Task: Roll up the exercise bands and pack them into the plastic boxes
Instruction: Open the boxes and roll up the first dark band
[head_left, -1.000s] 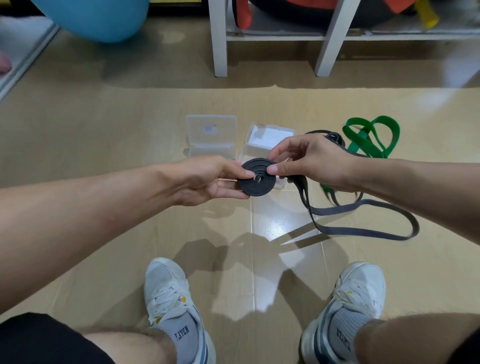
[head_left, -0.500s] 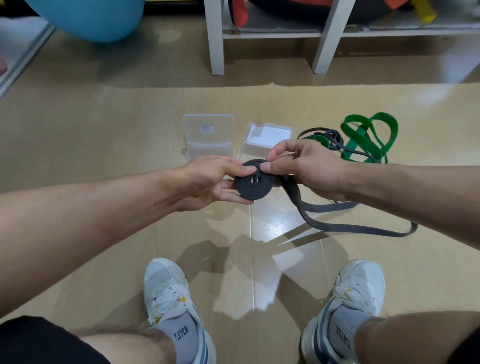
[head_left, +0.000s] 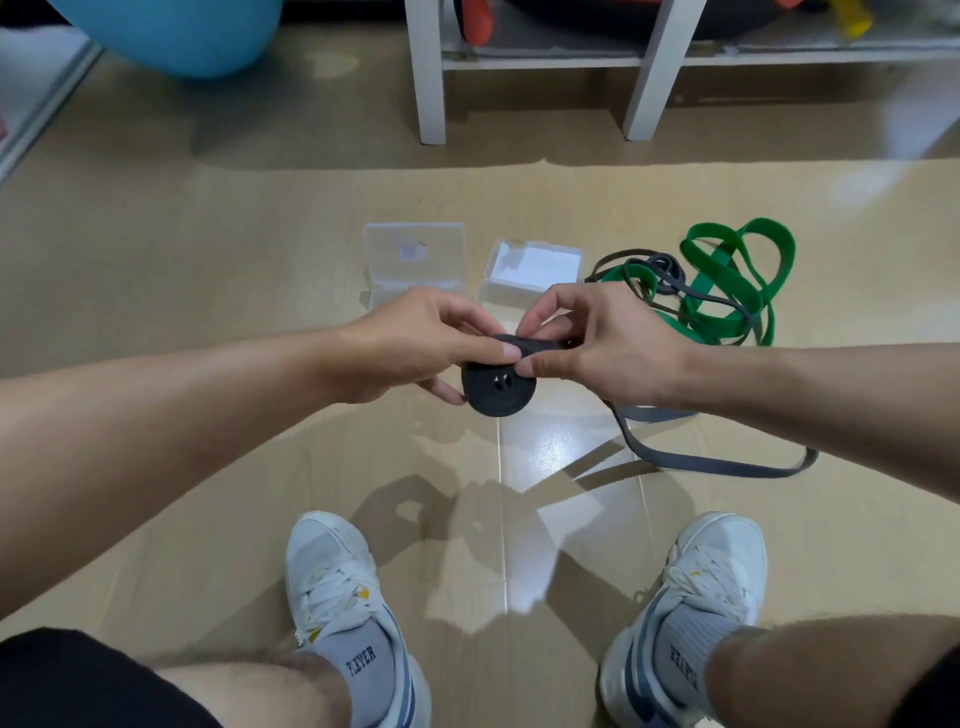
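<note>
Hands first: your left hand (head_left: 415, 345) pinches the black coil (head_left: 498, 387) while your right hand (head_left: 602, 343) has shifted over its top, laying on another wrap. Its grey tail (head_left: 727, 462) on the floor has shortened, so rolling nears done; both plastic boxes (head_left: 415, 260) wait open beyond, toward the shelf.

The right hand (head_left: 602, 348) hides where the grey band (head_left: 717, 462) leaves the roll (head_left: 498, 389). Behind the fingers, both plastic boxes (head_left: 415, 254) lose their near edges.
</note>
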